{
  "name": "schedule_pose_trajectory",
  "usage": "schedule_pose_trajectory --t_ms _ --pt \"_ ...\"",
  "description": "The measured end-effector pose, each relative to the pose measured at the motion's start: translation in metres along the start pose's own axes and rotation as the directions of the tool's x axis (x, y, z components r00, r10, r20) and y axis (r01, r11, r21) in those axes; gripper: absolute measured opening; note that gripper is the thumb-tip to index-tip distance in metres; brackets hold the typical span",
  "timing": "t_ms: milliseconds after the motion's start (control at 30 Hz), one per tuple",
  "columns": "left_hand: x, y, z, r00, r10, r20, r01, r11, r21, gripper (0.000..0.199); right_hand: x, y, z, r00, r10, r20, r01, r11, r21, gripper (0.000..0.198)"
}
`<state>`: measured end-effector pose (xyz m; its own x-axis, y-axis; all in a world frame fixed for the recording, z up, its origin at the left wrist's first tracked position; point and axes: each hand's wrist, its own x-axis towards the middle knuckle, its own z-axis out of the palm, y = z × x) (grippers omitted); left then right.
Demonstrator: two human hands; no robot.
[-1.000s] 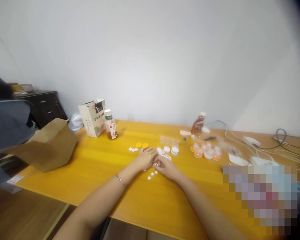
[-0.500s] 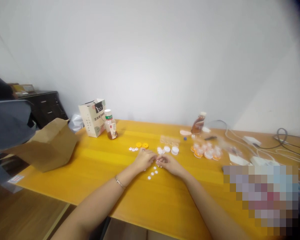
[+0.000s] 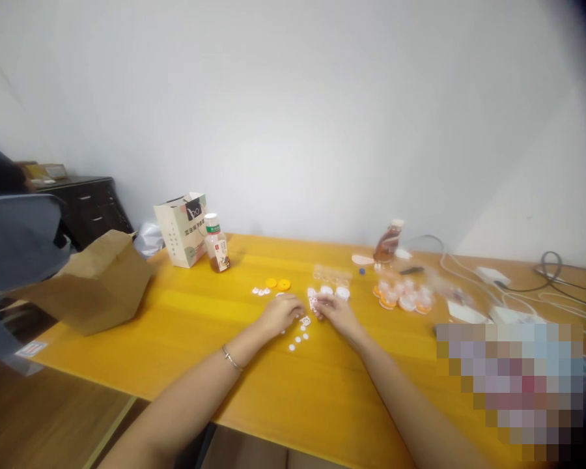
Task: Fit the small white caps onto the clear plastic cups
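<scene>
My left hand (image 3: 284, 312) rests low over the table, fingers curled together and pointing down; whatever they may hold is hidden. Just off its fingertips lies a small white openwork disc (image 3: 305, 321). My right hand (image 3: 338, 312) is closed, thumb and fingers pinching at a small white piece with reddish marks (image 3: 313, 303). Several plain white discs (image 3: 298, 339) lie in a loose line on the near side. Beyond my right hand sit white round caps (image 3: 342, 293), partly covered by it. Two yellow round caps (image 3: 284, 284) and several small white pieces (image 3: 260, 292) lie beyond my left hand.
A clear plastic tray (image 3: 331, 275) lies farther back. Orange-and-clear round containers (image 3: 404, 296) cluster at right, near a brown bottle (image 3: 388, 241) and cables (image 3: 510, 286). At left stand a labelled bottle (image 3: 218, 247), a printed paper bag (image 3: 180, 231) and a brown bag (image 3: 102, 280).
My right hand has moved slightly right and away from me, off the openwork disc, to the small white piece by the caps. My left hand has hardly moved.
</scene>
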<state>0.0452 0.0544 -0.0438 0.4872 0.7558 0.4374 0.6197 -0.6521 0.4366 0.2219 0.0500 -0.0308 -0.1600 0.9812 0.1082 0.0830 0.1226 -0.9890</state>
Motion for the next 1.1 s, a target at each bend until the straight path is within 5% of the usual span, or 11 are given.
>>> schedule_pose_trajectory --t_ms 167,367,667,1100 --pt "0.000 -0.001 0.002 0.988 -0.114 -0.107 0.087 0.969 -0.230 0.014 0.000 0.000 0.001 0.998 0.042 -0.044 -0.040 0.997 0.063 0.018" --pt "0.001 0.006 0.006 0.972 -0.203 -0.122 0.099 0.817 -0.567 0.018 -0.003 0.001 0.008 0.996 0.089 0.030 -0.094 0.972 0.217 0.018" --pt "0.001 0.009 0.004 0.938 -0.279 -0.206 0.153 0.865 -0.478 0.014 -0.006 0.002 0.015 0.995 0.088 0.056 -0.100 0.956 0.276 0.021" --pt "0.001 0.010 0.014 0.886 -0.389 -0.251 0.155 0.760 -0.632 0.012 -0.007 0.000 0.018 0.997 0.065 0.049 -0.077 0.953 0.294 0.020"
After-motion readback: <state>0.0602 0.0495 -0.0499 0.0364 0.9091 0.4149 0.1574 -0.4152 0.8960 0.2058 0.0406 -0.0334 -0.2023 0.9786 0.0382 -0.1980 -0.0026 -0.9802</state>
